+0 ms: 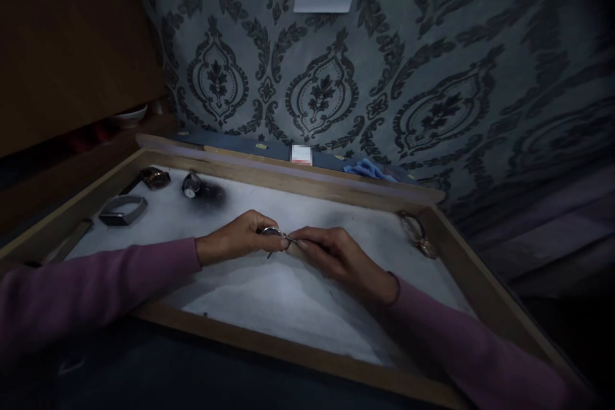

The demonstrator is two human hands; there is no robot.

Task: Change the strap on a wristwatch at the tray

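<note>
My left hand (245, 235) is closed around a round wristwatch (271, 230), with its thumb and fingers pressed against the case. The watch is held above the white surface, near the middle of the tray. From the right, my right hand (339, 253) pinches a thin metallic piece (291, 240) whose tip meets the edge of the watch. Whether this piece is a slim tool or part of the watch is too small to tell. A short dark strip shows just below the watch.
The wooden-rimmed tray (288, 339) has a white bottom. A grey-band watch (122, 211), a small round watch (191, 186) and a brown watch (154, 177) lie left. A bracelet-like watch (425, 246) lies right. A blue cloth (369, 169) rests behind the far rim.
</note>
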